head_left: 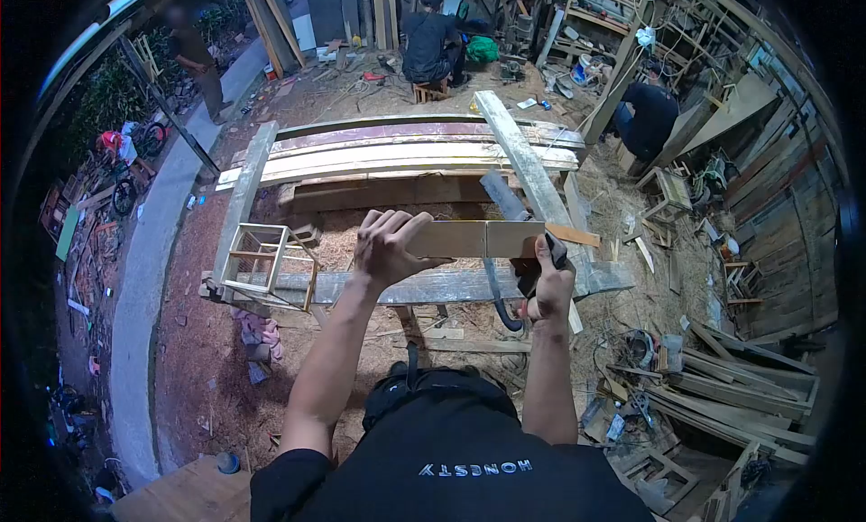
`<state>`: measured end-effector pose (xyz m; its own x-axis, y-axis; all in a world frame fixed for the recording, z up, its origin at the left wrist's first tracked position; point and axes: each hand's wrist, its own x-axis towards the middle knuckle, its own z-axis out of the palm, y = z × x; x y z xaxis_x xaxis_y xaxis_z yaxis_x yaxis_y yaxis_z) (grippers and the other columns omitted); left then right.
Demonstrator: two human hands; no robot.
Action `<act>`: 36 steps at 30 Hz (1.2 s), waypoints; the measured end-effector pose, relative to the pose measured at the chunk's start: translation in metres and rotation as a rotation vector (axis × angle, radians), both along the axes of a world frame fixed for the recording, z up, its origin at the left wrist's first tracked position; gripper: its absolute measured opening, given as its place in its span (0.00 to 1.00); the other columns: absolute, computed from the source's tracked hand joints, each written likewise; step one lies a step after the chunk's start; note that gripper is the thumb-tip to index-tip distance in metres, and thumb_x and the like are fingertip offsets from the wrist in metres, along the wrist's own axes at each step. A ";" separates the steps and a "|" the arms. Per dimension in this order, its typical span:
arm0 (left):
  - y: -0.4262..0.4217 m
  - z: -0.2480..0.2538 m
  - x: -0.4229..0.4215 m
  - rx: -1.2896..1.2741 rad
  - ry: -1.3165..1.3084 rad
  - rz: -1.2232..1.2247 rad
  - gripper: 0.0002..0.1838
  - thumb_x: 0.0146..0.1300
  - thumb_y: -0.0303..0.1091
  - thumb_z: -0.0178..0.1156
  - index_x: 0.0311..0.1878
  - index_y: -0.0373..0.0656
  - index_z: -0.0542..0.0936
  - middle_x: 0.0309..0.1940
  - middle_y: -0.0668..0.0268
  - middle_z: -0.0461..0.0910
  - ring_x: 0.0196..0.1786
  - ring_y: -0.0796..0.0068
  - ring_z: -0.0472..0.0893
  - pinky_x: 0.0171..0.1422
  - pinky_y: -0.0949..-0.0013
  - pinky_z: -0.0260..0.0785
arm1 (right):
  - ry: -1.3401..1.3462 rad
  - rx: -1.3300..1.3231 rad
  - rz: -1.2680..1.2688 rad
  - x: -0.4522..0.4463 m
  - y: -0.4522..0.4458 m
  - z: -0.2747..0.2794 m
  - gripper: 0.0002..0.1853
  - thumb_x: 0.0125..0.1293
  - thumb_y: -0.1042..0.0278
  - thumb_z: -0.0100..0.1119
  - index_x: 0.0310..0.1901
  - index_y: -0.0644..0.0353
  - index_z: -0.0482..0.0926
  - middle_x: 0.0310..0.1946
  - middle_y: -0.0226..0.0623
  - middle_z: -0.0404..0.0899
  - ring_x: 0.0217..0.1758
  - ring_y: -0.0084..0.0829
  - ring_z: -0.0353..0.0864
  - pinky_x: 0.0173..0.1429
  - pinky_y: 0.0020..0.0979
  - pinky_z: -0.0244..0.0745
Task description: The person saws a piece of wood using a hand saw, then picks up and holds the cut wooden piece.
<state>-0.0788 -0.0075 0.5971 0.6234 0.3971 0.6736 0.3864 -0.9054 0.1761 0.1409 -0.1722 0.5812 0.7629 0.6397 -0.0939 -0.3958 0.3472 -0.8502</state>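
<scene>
A short, flat wooden board [448, 240] is held up before me above the bench. My left hand [386, 246] grips its left end, with fingers over the top edge and the thumb beneath. At the board's right end, my right hand [549, 283] is closed around a dark tool [528, 274] whose kind I cannot make out. A thin line crosses the board near its middle. Below it, a grey strip with a dark curved end [508, 318] hangs near my right hand. An orange-brown wood strip [575, 236] sticks out to the right.
Long planks [370, 158] lie across the bench frame, between two thick side beams [525, 157]. A small wooden frame [269, 265] stands on the left. Scrap wood [735, 396] is piled at right. Two people crouch or bend farther back; another stands at far left.
</scene>
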 end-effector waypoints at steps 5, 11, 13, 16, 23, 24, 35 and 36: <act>0.005 0.003 -0.005 0.000 -0.017 -0.044 0.34 0.38 0.62 0.81 0.45 0.49 0.87 0.34 0.68 0.86 0.37 0.65 0.85 0.47 0.61 0.74 | 0.042 -0.045 -0.017 -0.004 -0.005 -0.005 0.15 0.73 0.66 0.65 0.56 0.65 0.81 0.44 0.40 0.87 0.40 0.33 0.89 0.40 0.35 0.84; 0.015 0.016 -0.012 -0.078 0.121 -0.057 0.35 0.40 0.65 0.79 0.46 0.49 0.86 0.33 0.65 0.85 0.38 0.61 0.86 0.47 0.58 0.76 | 0.154 -0.028 -0.030 -0.019 -0.001 0.003 0.14 0.73 0.70 0.64 0.55 0.68 0.82 0.49 0.42 0.86 0.45 0.34 0.89 0.51 0.37 0.88; 0.016 0.016 -0.014 -0.193 0.146 -0.073 0.37 0.42 0.66 0.79 0.48 0.46 0.86 0.35 0.63 0.86 0.38 0.58 0.86 0.44 0.57 0.78 | 0.076 -0.042 -0.009 -0.017 -0.002 0.002 0.14 0.73 0.69 0.65 0.55 0.67 0.83 0.49 0.39 0.86 0.48 0.31 0.87 0.53 0.34 0.84; 0.017 0.018 -0.016 -0.294 0.130 -0.089 0.39 0.44 0.66 0.78 0.49 0.42 0.88 0.35 0.59 0.87 0.36 0.54 0.87 0.42 0.55 0.80 | -0.189 -0.122 -0.012 -0.016 0.000 0.002 0.20 0.73 0.64 0.68 0.60 0.66 0.81 0.51 0.35 0.86 0.55 0.25 0.81 0.61 0.27 0.73; 0.023 0.040 -0.027 -0.599 0.419 -0.062 0.39 0.50 0.69 0.74 0.48 0.38 0.90 0.31 0.52 0.88 0.37 0.57 0.89 0.43 0.57 0.80 | -0.458 0.038 0.196 0.000 -0.012 0.012 0.28 0.74 0.61 0.65 0.69 0.70 0.74 0.64 0.42 0.80 0.67 0.29 0.78 0.73 0.32 0.65; 0.024 0.037 -0.028 -0.620 0.383 -0.088 0.37 0.52 0.70 0.72 0.48 0.42 0.90 0.32 0.52 0.89 0.37 0.56 0.89 0.45 0.58 0.80 | -0.461 -0.008 0.241 0.001 -0.015 0.016 0.28 0.74 0.58 0.64 0.68 0.70 0.75 0.62 0.43 0.81 0.64 0.30 0.78 0.71 0.33 0.66; 0.027 0.047 -0.019 -0.742 0.513 -0.023 0.35 0.56 0.72 0.67 0.48 0.47 0.91 0.39 0.54 0.90 0.41 0.57 0.90 0.51 0.59 0.81 | -0.384 0.001 0.093 -0.013 -0.010 0.004 0.16 0.66 0.67 0.74 0.51 0.63 0.81 0.44 0.29 0.84 0.34 0.16 0.75 0.36 0.22 0.69; 0.027 0.045 -0.020 -0.654 0.486 0.119 0.38 0.56 0.76 0.64 0.47 0.48 0.91 0.36 0.54 0.90 0.42 0.55 0.89 0.51 0.56 0.80 | -0.352 -0.056 -0.028 -0.013 -0.005 -0.004 0.15 0.67 0.66 0.74 0.50 0.63 0.82 0.43 0.28 0.84 0.34 0.16 0.76 0.36 0.23 0.70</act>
<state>-0.0991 0.0197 0.6420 0.7147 0.6976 -0.0506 0.6423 -0.6259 0.4423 0.1280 -0.1768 0.5769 0.7716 0.6197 0.1433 -0.0663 0.3025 -0.9508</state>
